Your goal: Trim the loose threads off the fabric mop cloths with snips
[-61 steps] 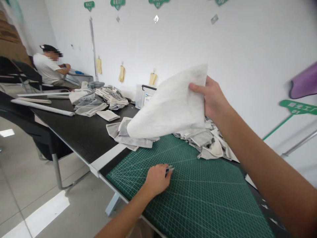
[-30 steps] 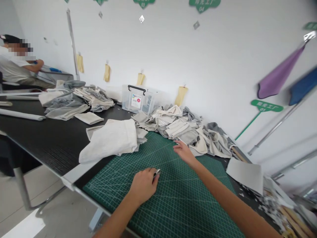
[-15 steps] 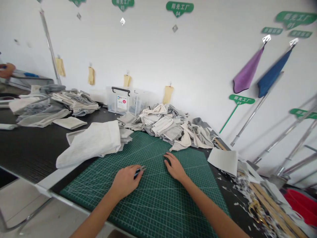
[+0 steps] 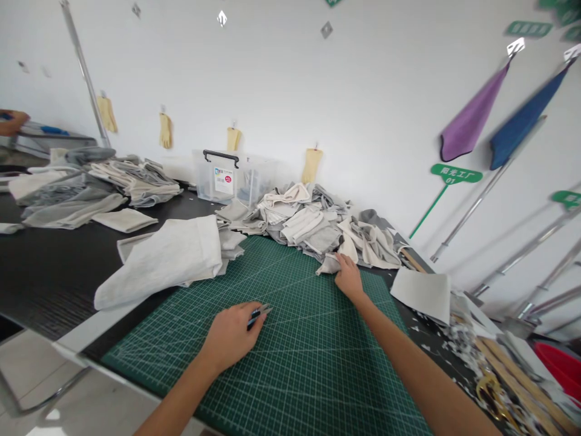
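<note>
My left hand (image 4: 233,333) is closed around a pair of small thread snips (image 4: 259,313), with the pointed metal blades sticking out past the thumb. It is low over the green cutting mat (image 4: 290,363). Farther forward, my right hand (image 4: 349,276) has its fingers on the edge of a pale grey cloth piece (image 4: 329,264) at the front of a heap of cloth pieces (image 4: 313,227). The fingertips partly hide behind the hand, and they look pinched on the cloth. To the left, a white folded cloth (image 4: 167,260) lies over other pieces at the mat's edge.
Behind the heap stands a clear plastic box (image 4: 227,181) with a black handle. More cloth stacks (image 4: 136,181) lie on the black table at left. At right are a white sheet (image 4: 422,293), scraps, gold-handled scissors (image 4: 492,396) and wooden strips. Another person's hand (image 4: 13,123) shows at far left.
My right hand has moved forward and right from the bare mat to the cloth at the heap's front edge. My left hand stays nearly in place with the snips. The view has shifted slightly.
</note>
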Motion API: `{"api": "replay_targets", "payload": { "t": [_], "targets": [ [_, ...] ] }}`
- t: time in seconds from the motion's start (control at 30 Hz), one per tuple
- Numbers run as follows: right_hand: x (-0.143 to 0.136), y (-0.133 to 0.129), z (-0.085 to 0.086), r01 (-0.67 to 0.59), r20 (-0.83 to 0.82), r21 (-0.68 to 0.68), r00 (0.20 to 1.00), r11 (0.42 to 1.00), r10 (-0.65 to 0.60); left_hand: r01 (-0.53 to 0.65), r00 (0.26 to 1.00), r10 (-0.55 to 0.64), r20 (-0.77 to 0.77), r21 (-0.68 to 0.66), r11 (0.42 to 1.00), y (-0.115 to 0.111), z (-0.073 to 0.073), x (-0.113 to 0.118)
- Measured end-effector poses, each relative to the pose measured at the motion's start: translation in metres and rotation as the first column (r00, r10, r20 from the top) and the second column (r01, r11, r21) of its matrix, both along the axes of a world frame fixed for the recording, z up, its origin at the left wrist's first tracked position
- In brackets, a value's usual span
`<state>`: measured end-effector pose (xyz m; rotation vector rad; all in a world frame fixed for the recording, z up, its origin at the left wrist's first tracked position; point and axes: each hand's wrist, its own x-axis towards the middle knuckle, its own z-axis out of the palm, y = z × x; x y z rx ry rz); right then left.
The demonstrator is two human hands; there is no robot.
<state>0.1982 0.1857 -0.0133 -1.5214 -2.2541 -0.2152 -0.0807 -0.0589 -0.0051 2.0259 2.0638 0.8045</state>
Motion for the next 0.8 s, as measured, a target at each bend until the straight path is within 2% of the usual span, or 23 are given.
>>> {"api": "replay_targets", "payload": {
  "t": [0.17, 0.27, 0.37, 0.53, 0.67, 0.73, 0.8],
  "targets": [
    [-0.001, 0.033, 0.011, -0.081, 0.097, -0.079, 0.991, 0.994, 0.089, -0.004, 1.000, 0.004, 0.005, -0.014, 1.000, 0.001, 0.000, -0.001],
    [-0.003, 0.033, 0.018, -0.101, 0.105, -0.074, 0.989, 0.992, 0.109, -0.007, 1.000, 0.007, 0.005, -0.010, 1.000, 0.001, -0.001, -0.002],
    [-0.002, 0.020, 0.030, -0.126, 0.066, -0.030, 0.990, 0.992, 0.127, -0.009, 1.000, 0.009, -0.011, -0.005, 1.000, 0.001, -0.003, -0.002],
    [0.017, -0.024, 0.063, -0.195, -0.059, 0.097, 0.978, 0.976, 0.201, -0.007, 0.999, 0.007, -0.031, 0.005, 1.000, -0.001, -0.003, -0.002],
    [0.036, -0.083, 0.086, -0.343, -0.266, 0.219, 0.880, 0.914, 0.394, -0.015, 0.999, 0.015, -0.049, 0.012, 1.000, -0.003, -0.002, -0.002],
    [0.039, -0.114, 0.088, -0.383, -0.308, 0.187, 0.852, 0.904, 0.425, -0.013, 0.998, 0.014, -0.068, 0.014, 1.000, -0.004, -0.002, -0.001],
    [0.037, -0.142, 0.083, -0.405, -0.298, 0.055, 0.866, 0.913, 0.402, -0.013, 0.996, 0.014, -0.091, 0.019, 1.000, -0.005, -0.002, -0.001]
  ]
}}
